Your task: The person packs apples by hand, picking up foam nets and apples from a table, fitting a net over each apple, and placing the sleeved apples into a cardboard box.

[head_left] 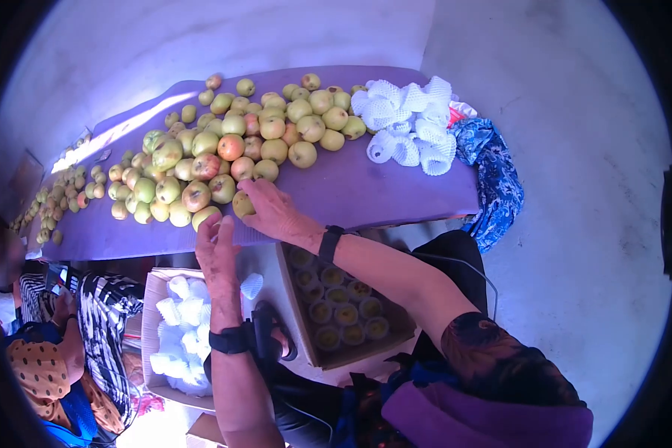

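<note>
A large heap of yellow-green apples (201, 142), some blushed red, lies on the purple-covered table (366, 194). At the heap's front edge my right hand (272, 213) has its fingers curled round a yellow-green apple (242, 204). Just to the left, my left hand (217, 254) is raised at the table's front edge with its fingers apart and nothing in them. Its fingertips are right below another apple (205, 216) at the front of the heap.
White foam net sleeves (411, 119) are piled at the table's right end, beside a blue patterned cloth (493, 179). Below the table stand a carton of foam sleeves (183, 328) and a box of sleeved apples (343, 306). Another person (60, 351) sits at the left.
</note>
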`<state>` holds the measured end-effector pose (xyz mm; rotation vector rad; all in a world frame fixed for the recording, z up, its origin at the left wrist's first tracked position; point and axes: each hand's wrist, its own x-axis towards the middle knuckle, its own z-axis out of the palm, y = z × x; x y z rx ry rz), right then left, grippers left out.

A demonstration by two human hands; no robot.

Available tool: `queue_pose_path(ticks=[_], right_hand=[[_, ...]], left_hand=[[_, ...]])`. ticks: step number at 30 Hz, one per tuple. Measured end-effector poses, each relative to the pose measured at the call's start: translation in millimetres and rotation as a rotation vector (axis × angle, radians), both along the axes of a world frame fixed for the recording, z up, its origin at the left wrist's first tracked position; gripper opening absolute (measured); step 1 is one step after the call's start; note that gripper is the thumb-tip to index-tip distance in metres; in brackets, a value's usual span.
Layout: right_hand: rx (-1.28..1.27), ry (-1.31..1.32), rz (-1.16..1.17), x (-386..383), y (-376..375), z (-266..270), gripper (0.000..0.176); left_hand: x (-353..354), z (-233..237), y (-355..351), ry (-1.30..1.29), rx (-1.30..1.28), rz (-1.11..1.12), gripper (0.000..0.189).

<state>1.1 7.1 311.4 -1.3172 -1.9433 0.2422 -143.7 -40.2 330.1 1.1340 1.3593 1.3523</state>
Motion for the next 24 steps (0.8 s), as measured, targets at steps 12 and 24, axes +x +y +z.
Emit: queue_pose_path(ticks=[12, 24], right_hand=[[0.105, 0.106, 0.295, 63.3, -70.6, 38.5, 0.056], [-0.132, -0.117, -0.730, 239.4, 1.1, 36.5, 0.042]], left_hand=[[38.4, 11.9, -12.0, -0.333, -0.142, -0.532, 0.053], [59.9, 11.9, -10.2, -0.347, -0.168, -0.476, 0.038]])
